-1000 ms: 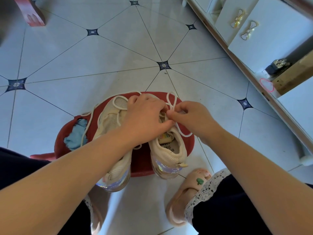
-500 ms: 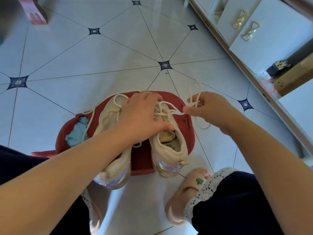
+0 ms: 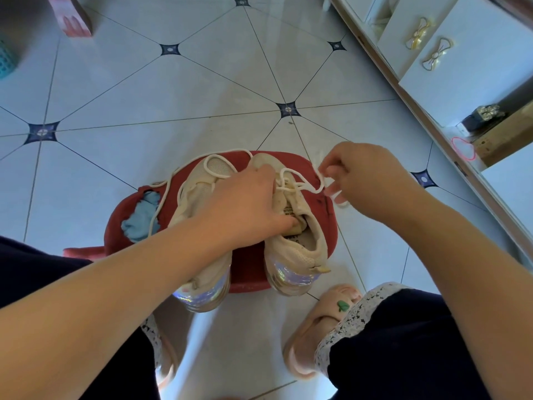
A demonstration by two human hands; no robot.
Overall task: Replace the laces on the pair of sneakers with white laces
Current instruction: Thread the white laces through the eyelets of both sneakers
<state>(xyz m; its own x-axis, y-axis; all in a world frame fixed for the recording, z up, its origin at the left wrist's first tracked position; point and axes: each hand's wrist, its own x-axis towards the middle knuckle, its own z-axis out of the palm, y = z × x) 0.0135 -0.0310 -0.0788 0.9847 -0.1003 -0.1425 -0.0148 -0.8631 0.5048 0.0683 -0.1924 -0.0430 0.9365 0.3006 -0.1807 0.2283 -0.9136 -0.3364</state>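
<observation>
Head view: right sneaker on red stool, near centre; left hand grips its tongue, right hand pinches the lace. Lace looks soft, limp, light; pinch close to the eyelet.

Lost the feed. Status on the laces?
Left hand grips right-side beige mesh sneaker. Right hand pinches its cream lace, stretched sideways. Nothing blocking.

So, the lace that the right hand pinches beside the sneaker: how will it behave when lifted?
Probably floppy: the lace curves in loose loops between the sneaker and the right hand. Likely very light: a fingertip pinch carries it. It may snag in the eyelets, so the left hand holding the sneaker helps.
</observation>
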